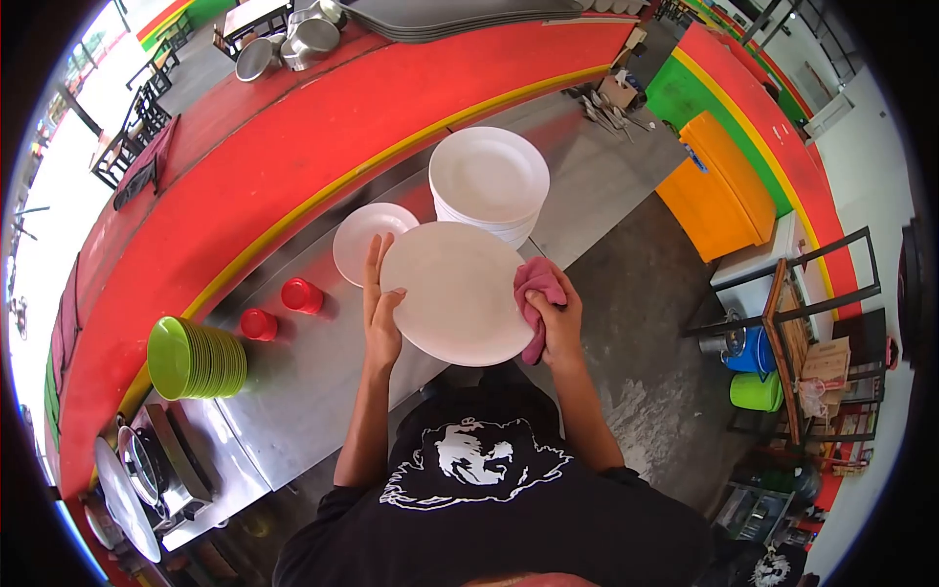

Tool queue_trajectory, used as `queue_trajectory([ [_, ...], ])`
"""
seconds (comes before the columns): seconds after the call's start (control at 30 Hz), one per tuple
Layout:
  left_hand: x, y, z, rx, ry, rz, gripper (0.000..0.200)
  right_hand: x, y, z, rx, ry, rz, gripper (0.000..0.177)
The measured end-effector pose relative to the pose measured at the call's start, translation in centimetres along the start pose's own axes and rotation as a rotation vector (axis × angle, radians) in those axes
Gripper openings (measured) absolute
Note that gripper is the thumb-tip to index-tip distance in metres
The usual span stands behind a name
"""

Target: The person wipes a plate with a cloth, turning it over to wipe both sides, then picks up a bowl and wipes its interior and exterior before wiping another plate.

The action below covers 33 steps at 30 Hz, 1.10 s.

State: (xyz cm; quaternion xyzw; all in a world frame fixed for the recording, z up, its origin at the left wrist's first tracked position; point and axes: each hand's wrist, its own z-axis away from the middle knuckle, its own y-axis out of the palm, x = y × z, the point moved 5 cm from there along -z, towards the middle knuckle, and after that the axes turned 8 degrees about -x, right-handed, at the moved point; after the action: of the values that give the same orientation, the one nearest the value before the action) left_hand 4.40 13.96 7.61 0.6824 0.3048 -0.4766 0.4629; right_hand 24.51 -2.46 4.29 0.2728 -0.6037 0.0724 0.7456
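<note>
A large white plate (455, 293) is held up in front of my chest, over the front edge of the metal counter. My left hand (382, 303) grips its left rim, with the thumb on the upper face and the fingers along the edge. My right hand (558, 318) clutches a pink cloth (536, 293) against the right rim. Behind the plate stands a tall stack of white plates (489, 174). A smaller white dish (367, 235) sits to the left, partly covered by the held plate and my left fingers.
Two red cups (302, 295) and a stack of green bowls (198, 359) stand on the metal counter (303, 391) to the left. A stove (161, 470) is at the lower left. A red ledge (323, 122) runs behind, bearing metal pots (311, 41) and grey trays (440, 15). Cutlery (608, 112) lies far right.
</note>
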Motion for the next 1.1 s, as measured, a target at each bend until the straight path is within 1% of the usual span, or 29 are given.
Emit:
queue_trajectory([
  [0.07,0.5,0.5,-0.2,0.001,-0.09,-0.069,0.064,0.3,-0.5,-0.5,-0.113,-0.053,-0.005,0.042],
  [0.1,0.7,0.7,-0.4,0.022,-0.048,-0.107,0.061,0.4,-0.7,-0.8,-0.168,-0.078,-0.007,0.039],
  [0.17,1.7,1.1,-1.2,0.064,0.033,-0.181,0.055,0.7,-1.1,-1.8,-0.185,-0.1,0.068,0.031],
  [0.27,2.1,2.7,-2.8,0.051,0.084,-0.217,0.05,1.6,-1.0,-3.8,-0.187,-0.133,0.101,0.021],
  [0.3,2.4,3.2,-3.4,0.058,0.071,-0.219,0.05,1.9,-0.9,-4.6,-0.18,-0.143,0.098,0.018],
  [0.37,3.2,4.0,-4.9,0.069,0.05,-0.225,0.05,1.9,-1.1,-6.9,-0.167,-0.182,0.131,0.016],
  [0.47,4.9,4.9,-6.6,0.062,0.11,-0.263,0.048,2.5,-0.7,-9.8,-0.149,-0.225,0.173,0.014],
  [0.57,6.6,5.9,-8.1,0.031,0.083,-0.283,0.048,2.5,-0.4,-12.7,-0.118,-0.228,0.183,0.012],
  [0.7,8.7,6.7,-10.4,-0.032,0.171,-0.325,0.049,2.2,0.7,-15.9,-0.09,-0.28,0.211,0.012],
  [0.87,10.8,7.3,-12.3,-0.091,0.211,-0.364,0.05,0.1,0.8,-20.1,-0.05,-0.257,0.225,0.013],
  [1.1,13.0,7.9,-13.4,-0.165,0.236,-0.405,0.052,-0.9,1.1,-23.6,0.016,-0.202,0.217,0.015],
])
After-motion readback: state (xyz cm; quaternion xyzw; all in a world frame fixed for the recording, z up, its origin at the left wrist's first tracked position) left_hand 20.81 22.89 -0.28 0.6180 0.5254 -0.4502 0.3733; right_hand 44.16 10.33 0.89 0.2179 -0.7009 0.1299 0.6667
